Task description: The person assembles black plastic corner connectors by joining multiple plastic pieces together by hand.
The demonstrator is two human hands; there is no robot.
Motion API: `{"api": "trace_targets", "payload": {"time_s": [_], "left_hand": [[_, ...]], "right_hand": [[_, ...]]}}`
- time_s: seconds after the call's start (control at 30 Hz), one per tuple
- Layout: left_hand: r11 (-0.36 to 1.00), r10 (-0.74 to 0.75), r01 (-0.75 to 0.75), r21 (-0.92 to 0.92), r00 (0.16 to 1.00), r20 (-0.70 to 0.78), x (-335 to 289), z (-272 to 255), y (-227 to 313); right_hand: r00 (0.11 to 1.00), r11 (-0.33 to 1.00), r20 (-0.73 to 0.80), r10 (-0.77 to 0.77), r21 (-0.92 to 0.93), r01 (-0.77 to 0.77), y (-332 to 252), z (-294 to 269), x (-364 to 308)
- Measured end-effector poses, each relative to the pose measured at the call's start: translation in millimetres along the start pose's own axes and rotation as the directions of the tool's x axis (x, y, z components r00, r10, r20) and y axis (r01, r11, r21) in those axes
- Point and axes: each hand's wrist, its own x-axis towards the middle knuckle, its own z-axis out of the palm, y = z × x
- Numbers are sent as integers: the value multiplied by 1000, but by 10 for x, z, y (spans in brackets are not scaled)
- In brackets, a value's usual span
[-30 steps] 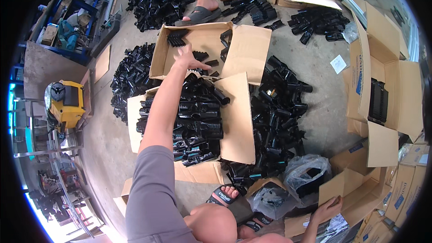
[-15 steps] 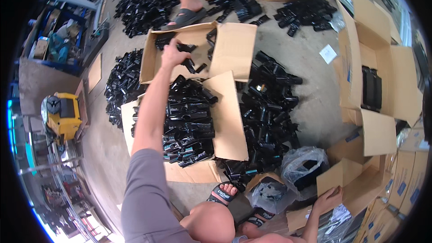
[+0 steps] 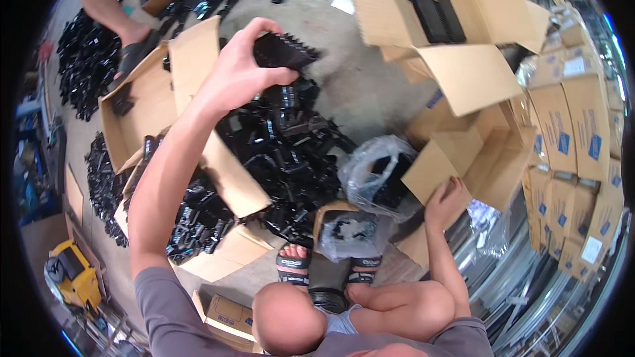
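Raised over a heap of black plastic parts (image 3: pixel 291 152), my left hand (image 3: pixel 241 73) grips a stack of black plastic parts (image 3: pixel 283 51) with a toothed edge. Thumb and fingers wrap its near end. My right hand (image 3: pixel 448 205) holds the edge of a flap (image 3: pixel 433 170) on an open cardboard box (image 3: pixel 499 158) at the lower right. Left of the heap stands an open box (image 3: pixel 135 119) with a few black parts in it. Nearer to me, another open box (image 3: pixel 231 175) is filled with black parts, partly hidden by my left arm.
A large open carton (image 3: pixel 463 79) with black parts (image 3: pixel 434 18) stands at the far right. Plastic bags (image 3: pixel 377 178) lie before my feet. Stacked cartons (image 3: pixel 575 132) and metal profiles (image 3: pixel 516 304) line the right. Another person's leg (image 3: pixel 109 10) is at far left.
My left hand has lifted black parts out of the left box and swung right above the heap. The view has turned rightward. My right hand stays at the box flap.
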Motion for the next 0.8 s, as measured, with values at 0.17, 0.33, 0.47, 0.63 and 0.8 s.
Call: {"api": "trace_targets", "payload": {"time_s": [0.17, 0.33, 0.47, 0.63, 0.8], "left_hand": [[919, -48, 13, 394, 996, 80, 410, 1351, 68], [826, -332, 280, 489, 943, 23, 633, 2454, -250], [757, -357, 305, 578, 934, -25, 684, 2704, -515], [832, -357, 293, 470, 933, 49, 782, 2420, -843], [824, -354, 287, 489, 934, 48, 771, 2295, -838]], "right_hand": [[998, 993, 16, 66, 93, -67, -22, -45, -41], [997, 989, 38, 72, 124, -76, 21, -64, -49], [999, 993, 27, 20, 115, -23, 130, -40, -89], [999, 989, 28, 46, 138, -49, 69, -65, -70], [997, 988, 19, 70, 139, -72, 118, -58, -78]]}}
